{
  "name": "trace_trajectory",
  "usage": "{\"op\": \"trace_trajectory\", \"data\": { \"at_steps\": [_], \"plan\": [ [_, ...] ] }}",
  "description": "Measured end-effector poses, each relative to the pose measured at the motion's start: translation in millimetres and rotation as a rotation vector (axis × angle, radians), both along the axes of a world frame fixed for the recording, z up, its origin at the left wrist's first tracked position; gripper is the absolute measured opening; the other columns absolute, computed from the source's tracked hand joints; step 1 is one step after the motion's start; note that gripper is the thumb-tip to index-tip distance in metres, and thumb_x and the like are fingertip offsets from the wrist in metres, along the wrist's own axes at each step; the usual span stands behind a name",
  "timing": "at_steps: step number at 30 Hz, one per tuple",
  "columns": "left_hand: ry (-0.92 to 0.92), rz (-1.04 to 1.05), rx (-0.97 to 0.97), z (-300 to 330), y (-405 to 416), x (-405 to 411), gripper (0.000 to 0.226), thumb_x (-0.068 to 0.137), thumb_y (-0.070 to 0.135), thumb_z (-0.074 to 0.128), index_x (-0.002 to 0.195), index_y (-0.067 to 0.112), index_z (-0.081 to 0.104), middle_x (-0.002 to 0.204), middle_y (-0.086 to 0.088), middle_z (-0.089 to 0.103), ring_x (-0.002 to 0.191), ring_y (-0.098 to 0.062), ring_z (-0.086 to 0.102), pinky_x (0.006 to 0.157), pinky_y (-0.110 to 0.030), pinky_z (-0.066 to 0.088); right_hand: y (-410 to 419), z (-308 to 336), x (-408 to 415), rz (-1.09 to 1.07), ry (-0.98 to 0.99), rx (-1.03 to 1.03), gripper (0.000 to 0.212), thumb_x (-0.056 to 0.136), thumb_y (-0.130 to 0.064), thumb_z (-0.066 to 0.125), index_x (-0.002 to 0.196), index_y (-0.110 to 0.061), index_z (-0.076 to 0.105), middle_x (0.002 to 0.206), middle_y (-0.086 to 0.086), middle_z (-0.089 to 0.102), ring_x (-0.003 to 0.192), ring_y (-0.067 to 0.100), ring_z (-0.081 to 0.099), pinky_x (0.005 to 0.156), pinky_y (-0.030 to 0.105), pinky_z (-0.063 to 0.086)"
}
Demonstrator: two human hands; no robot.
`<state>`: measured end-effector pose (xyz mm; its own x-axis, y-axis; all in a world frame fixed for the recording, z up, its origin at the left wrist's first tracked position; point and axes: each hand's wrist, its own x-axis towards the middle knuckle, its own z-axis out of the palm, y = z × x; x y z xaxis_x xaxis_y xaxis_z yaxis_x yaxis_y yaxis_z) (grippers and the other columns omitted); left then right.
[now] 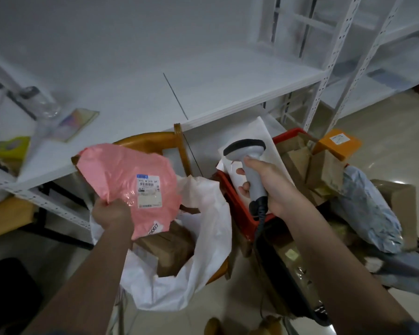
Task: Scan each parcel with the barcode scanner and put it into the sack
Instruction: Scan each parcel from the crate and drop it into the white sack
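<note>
My left hand [113, 215] grips the lower edge of a pink plastic parcel [121, 172] and holds it up above the sack, its white barcode label [148, 191] facing me. My right hand [267, 183] grips the handle of a grey barcode scanner [248, 153], whose dark head points left toward the parcel. The white plastic sack [203, 238] stands open below and between my hands. Brown cardboard parcels [172, 247] lie inside it.
A red crate [235, 197] at the right holds a white mailer and brown parcels. An orange box [339, 142], a grey poly bag [368, 213] and more boxes lie beyond. A white shelf [203, 88] runs behind, with a wooden chair [155, 141] under it.
</note>
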<state>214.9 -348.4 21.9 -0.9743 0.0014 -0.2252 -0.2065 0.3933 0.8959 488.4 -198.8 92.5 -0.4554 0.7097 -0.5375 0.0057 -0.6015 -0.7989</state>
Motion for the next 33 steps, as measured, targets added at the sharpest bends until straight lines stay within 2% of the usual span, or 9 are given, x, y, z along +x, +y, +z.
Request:
{"op": "trace_trajectory", "data": {
  "at_steps": [3, 5, 7, 9, 13, 18, 23, 30, 33],
  "plan": [
    [-0.068, -0.017, 0.028, -24, -25, -13, 0.033, 0.097, -0.001, 0.043, 0.128, -0.006, 0.054, 0.104, -0.020, 0.061, 0.111, -0.039, 0.057, 0.083, -0.033, 0.042, -15, -3, -21, 0.024, -0.057, -0.005, 0.034, 0.096, -0.035, 0.062, 0.117, -0.009, 0.062, 0.099, 0.011, 0.063, 0.061, 0.014, 0.053, 0.057, 0.026, 0.052],
    [-0.263, -0.229, -0.038, -43, -35, -19, 0.023, 0.097, 0.003, 0.051, 0.116, -0.008, 0.059, 0.090, -0.018, 0.063, 0.094, -0.036, 0.062, 0.082, -0.039, 0.047, -25, -9, -32, 0.015, -0.069, -0.005, 0.034, 0.095, -0.034, 0.063, 0.119, -0.008, 0.061, 0.106, 0.014, 0.065, 0.062, 0.014, 0.054, 0.055, 0.026, 0.052],
    [-0.563, -0.510, -0.086, -56, -40, -13, 0.019, 0.095, 0.015, 0.060, 0.100, -0.003, 0.058, 0.080, -0.016, 0.062, 0.074, -0.032, 0.063, 0.071, -0.041, 0.052, -34, -16, -37, -0.007, -0.106, -0.013, 0.035, 0.095, -0.034, 0.064, 0.119, -0.009, 0.060, 0.115, 0.014, 0.066, 0.064, 0.015, 0.054, 0.065, 0.031, 0.057],
    [-0.650, -0.629, -0.261, -68, -38, -7, 0.034, 0.096, 0.029, 0.060, 0.110, -0.001, 0.054, 0.097, -0.018, 0.062, 0.085, -0.033, 0.062, 0.072, -0.041, 0.051, -40, -22, -38, -0.046, -0.167, -0.021, 0.034, 0.094, -0.036, 0.065, 0.117, -0.011, 0.060, 0.116, 0.014, 0.066, 0.069, 0.017, 0.056, 0.079, 0.035, 0.059],
    [-0.367, -0.593, -0.671, -82, -25, -13, 0.080, 0.094, 0.041, 0.059, 0.146, -0.008, 0.021, 0.142, -0.028, 0.041, 0.126, -0.043, 0.047, 0.103, -0.049, 0.044, -41, -23, -33, -0.171, -0.245, -0.021, 0.021, 0.096, -0.034, 0.063, 0.097, -0.013, 0.061, 0.103, 0.011, 0.065, 0.062, 0.016, 0.052, 0.074, 0.034, 0.055],
    [-0.434, -0.931, -0.748, -68, 0, -2, 0.027, 0.101, 0.021, 0.050, 0.117, -0.001, 0.056, 0.106, -0.020, 0.066, 0.088, -0.031, 0.068, 0.079, -0.043, 0.057, -33, -19, -16, -0.376, -0.180, 0.009, 0.020, 0.100, -0.021, 0.057, 0.115, -0.008, 0.055, 0.101, 0.012, 0.058, 0.056, 0.012, 0.048, 0.062, 0.026, 0.044],
    [0.308, -1.091, -1.160, -55, 52, 25, 0.029, 0.102, 0.023, 0.045, 0.123, 0.008, 0.059, 0.120, -0.009, 0.062, 0.111, -0.026, 0.060, 0.084, -0.030, 0.047, -16, -16, 19, -0.442, -0.171, -0.025, 0.026, 0.097, -0.024, 0.061, 0.118, -0.009, 0.058, 0.107, 0.012, 0.060, 0.057, 0.014, 0.046, 0.061, 0.029, 0.047],
    [0.436, -1.328, -0.666, -42, 152, 103, 0.020, 0.096, 0.028, 0.052, 0.083, 0.015, 0.060, 0.087, -0.003, 0.061, 0.092, -0.027, 0.064, 0.069, -0.030, 0.045, 37, -30, 72, -0.546, -0.230, -0.079, 0.014, 0.093, -0.032, 0.066, 0.093, -0.021, 0.057, 0.088, 0.005, 0.057, 0.060, 0.015, 0.050, 0.047, 0.023, 0.049],
    [0.227, -1.444, -0.469, -54, 189, 140, 0.032, 0.096, 0.026, 0.054, 0.127, 0.019, 0.054, 0.111, -0.008, 0.064, 0.096, -0.026, 0.064, 0.079, -0.034, 0.054, 62, -36, 95, -0.462, -0.241, -0.003, 0.015, 0.096, -0.030, 0.063, 0.090, -0.018, 0.057, 0.080, 0.006, 0.054, 0.058, 0.014, 0.052, 0.040, 0.018, 0.045]
  ]
}}
